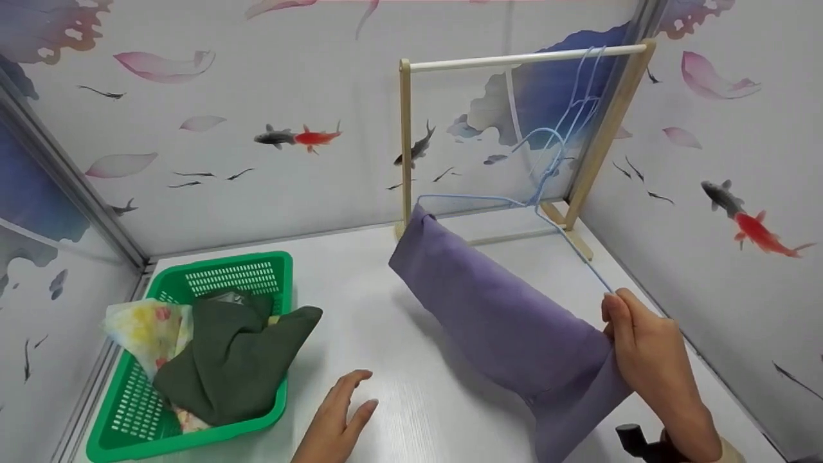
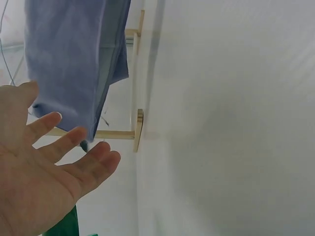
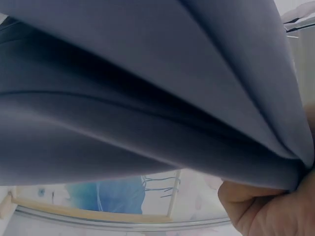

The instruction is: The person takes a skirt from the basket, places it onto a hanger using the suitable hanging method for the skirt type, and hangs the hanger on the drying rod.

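Observation:
My right hand (image 1: 656,347) grips one end of a light-blue wire clothes hanger (image 1: 469,196) together with the edge of a purple garment (image 1: 501,296). The garment hangs slantwise from the hanger, its upper left corner at the hanger's other end. In the right wrist view, folds of the purple garment (image 3: 123,113) fill most of the picture, and curled fingers (image 3: 241,201) hold its edge. My left hand (image 1: 337,415) is held over the white table, apart from the garment, holding nothing. Its fingers are spread in the left wrist view, below the hanging cloth (image 2: 64,59).
A green basket (image 1: 283,360) at the left holds a dark green garment (image 1: 238,360) and a yellow floral cloth (image 1: 151,328). A wooden rack (image 1: 607,135) with a white rod (image 1: 527,59) stands at the back; blue hangers (image 1: 582,103) hang at its right end. Patterned walls enclose the white table.

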Action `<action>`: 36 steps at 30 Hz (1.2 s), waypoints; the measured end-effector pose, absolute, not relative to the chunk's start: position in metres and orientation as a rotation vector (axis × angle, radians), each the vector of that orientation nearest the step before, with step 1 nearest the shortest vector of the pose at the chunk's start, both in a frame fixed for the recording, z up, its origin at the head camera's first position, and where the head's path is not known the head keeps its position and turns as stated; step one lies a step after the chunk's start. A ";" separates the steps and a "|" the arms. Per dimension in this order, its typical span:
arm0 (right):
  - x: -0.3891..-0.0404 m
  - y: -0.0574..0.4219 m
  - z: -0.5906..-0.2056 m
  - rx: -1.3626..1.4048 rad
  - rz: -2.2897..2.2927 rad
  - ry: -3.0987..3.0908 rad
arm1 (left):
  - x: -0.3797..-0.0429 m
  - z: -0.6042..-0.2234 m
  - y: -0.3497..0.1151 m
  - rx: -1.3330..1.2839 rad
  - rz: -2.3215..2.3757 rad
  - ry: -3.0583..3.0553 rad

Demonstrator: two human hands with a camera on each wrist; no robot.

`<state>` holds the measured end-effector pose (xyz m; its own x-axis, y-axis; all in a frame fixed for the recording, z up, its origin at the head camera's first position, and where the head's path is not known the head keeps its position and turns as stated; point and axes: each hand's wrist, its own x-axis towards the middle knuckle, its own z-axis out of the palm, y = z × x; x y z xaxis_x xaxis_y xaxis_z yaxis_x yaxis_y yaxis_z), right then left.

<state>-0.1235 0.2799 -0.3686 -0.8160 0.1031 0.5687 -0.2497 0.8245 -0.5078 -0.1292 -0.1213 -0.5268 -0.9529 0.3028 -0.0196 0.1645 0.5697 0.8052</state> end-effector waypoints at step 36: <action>-0.276 0.206 -0.324 0.002 0.533 -2.413 | -0.158 -0.500 -0.082 0.708 1.300 2.810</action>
<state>-0.2757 0.2062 -0.3236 -0.7836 0.1324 0.6069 -0.1353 0.9172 -0.3748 -0.1577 -0.0819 -0.4997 -0.9001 0.3803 0.2126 0.4082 0.5657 0.7165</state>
